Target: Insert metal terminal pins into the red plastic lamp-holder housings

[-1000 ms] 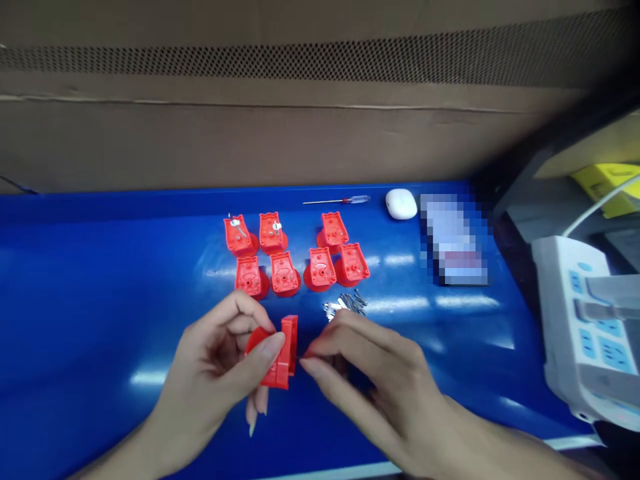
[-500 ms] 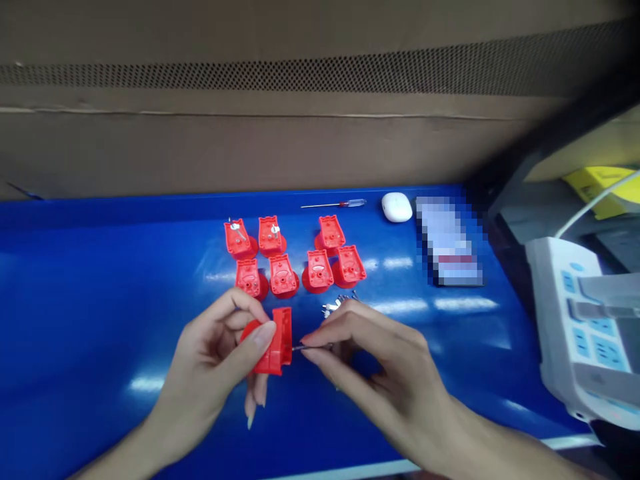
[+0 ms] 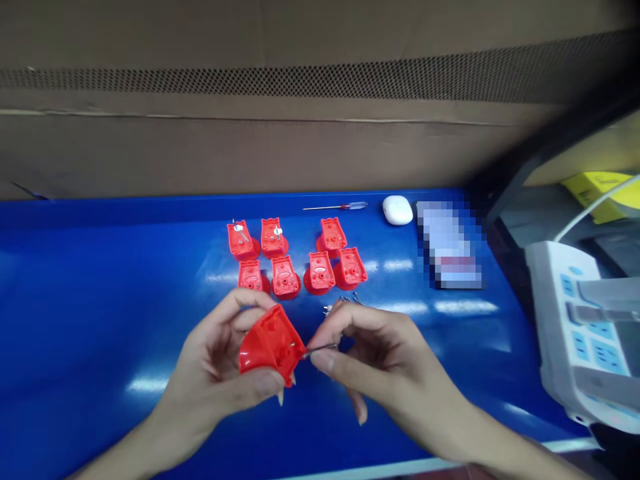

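My left hand (image 3: 215, 367) cups a hollow red plastic housing (image 3: 273, 345), now tilted with its inner side facing up. My right hand (image 3: 385, 357) pinches a thin metal pin (image 3: 320, 349) between thumb and forefinger, and the pin's tip meets the housing's edge. Beyond my hands, several similar red housings (image 3: 285, 277) stand in two rows on the blue workbench (image 3: 125, 300). Two of them hold small metal parts. A small heap of metal pins (image 3: 343, 303) lies just past my right fingers, partly hidden by them.
A thin screwdriver (image 3: 335, 207) and a white rounded case (image 3: 397, 210) lie near the bench's far edge, beside a pixelated packet (image 3: 447, 247). A white power strip (image 3: 575, 327) sits at the right. Brown cardboard (image 3: 250, 147) rises behind the bench.
My left hand has turned the red housing from upright to tilted, showing its inside. My right hand now brings the pin to the housing, and the view has shifted slightly.
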A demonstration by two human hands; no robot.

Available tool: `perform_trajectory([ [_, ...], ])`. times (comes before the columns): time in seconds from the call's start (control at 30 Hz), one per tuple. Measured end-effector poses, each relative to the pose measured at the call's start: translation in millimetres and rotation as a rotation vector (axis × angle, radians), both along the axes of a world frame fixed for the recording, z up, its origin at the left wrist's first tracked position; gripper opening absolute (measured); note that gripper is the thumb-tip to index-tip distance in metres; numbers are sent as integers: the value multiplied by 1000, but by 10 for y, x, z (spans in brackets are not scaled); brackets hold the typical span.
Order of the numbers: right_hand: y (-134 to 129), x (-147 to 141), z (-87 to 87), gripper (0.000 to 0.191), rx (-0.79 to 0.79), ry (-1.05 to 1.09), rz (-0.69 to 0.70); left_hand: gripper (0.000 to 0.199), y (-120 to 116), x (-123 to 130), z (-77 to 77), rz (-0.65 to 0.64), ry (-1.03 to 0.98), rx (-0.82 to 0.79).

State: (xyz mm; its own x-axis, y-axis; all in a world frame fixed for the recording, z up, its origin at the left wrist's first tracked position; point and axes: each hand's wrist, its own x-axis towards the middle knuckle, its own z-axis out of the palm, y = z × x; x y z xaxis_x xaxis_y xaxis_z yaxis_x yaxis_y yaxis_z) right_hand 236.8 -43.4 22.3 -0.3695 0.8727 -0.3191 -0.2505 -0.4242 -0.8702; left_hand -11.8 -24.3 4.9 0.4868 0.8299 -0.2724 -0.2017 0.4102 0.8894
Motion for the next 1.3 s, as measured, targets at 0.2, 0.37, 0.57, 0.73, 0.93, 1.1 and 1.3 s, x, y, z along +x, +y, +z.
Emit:
perform_trajectory([
  [0.2, 12, 44, -6, 10, 191, -283, 64, 61, 16, 24, 36, -18, 76, 31],
  [0.37, 81, 134, 71, 11, 297, -388, 176, 49, -25, -44, -55, -14, 117, 30],
  [0.57, 221, 446, 141, 19, 269, -511, 46, 38, -49, -45, -19, -36, 94, -4],
  [0.73, 304, 668, 163, 24, 319, -647, -11, 42, -57, 1, 75, -50, 102, -80],
  [0.93, 343, 641, 164, 18, 347, -871, 121, 42, -50, 45, 158, -113, 141, -118],
  [1.1, 350, 526, 126, 13, 402, -1009, 143, 65, -84, 23, 140, -237, 278, -35],
  [1.3, 327, 480, 45, 17, 467, -1135, 161, 60, -123, 53, 38, -204, 443, 142],
])
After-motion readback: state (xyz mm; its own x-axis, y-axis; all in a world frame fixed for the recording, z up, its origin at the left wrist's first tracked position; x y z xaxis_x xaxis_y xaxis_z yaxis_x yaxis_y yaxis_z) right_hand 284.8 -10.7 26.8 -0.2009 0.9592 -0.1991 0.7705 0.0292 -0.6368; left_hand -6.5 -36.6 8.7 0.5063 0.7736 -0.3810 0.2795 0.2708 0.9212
